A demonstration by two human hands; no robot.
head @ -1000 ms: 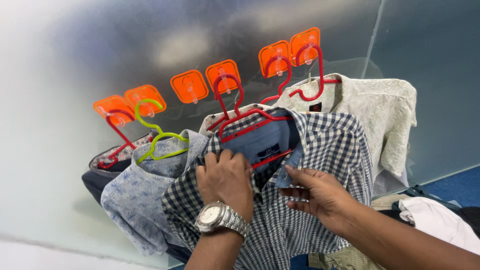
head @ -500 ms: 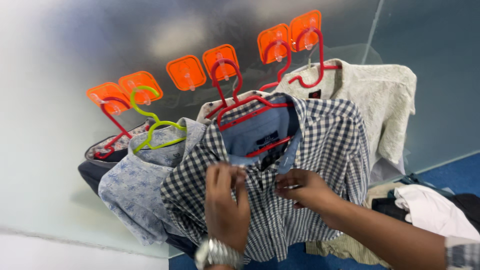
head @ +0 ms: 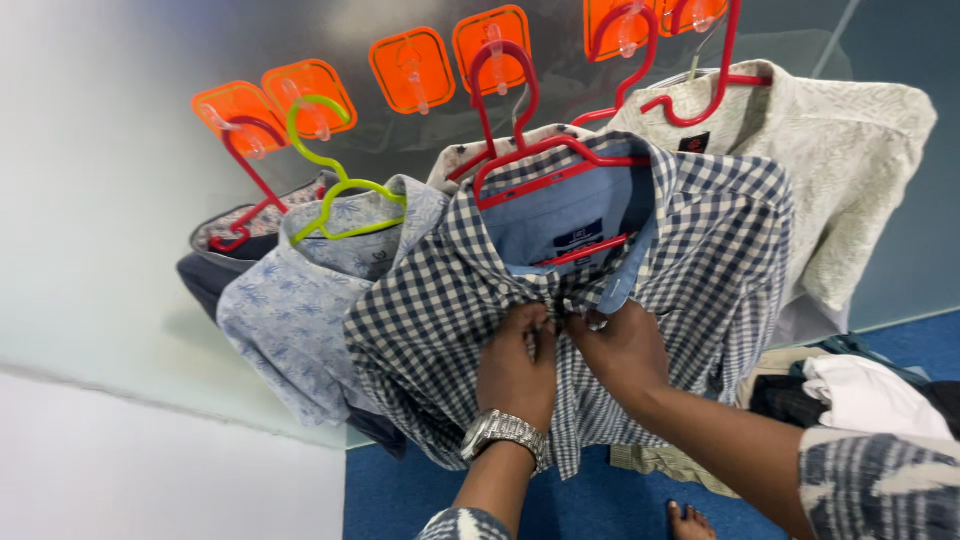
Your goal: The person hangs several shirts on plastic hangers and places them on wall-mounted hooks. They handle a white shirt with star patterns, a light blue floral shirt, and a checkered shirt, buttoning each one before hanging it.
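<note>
We see the left hand (head: 518,362) and the right hand (head: 622,348) meeting at the front placket of a blue-and-white checked shirt (head: 440,320), just below its collar. The fingers of both hands are closed, pinching the 2 front edges of the shirt together at the button line; the button itself is too small to make out. A silver wristwatch (head: 505,433) sits on the left wrist.

The checked shirt hangs at the centre of the view on a red hanger (head: 545,150), whose hook goes up to an orange wall hook (head: 492,40) at 12 o'clock. At 9 o'clock from the hands hangs a pale blue patterned shirt (head: 290,320) on a green hanger (head: 335,195). At 2 o'clock hangs a cream shirt (head: 850,160), partly behind the checked one. At 4 o'clock a heap of clothes (head: 860,395) lies on the blue floor (head: 400,500).
</note>
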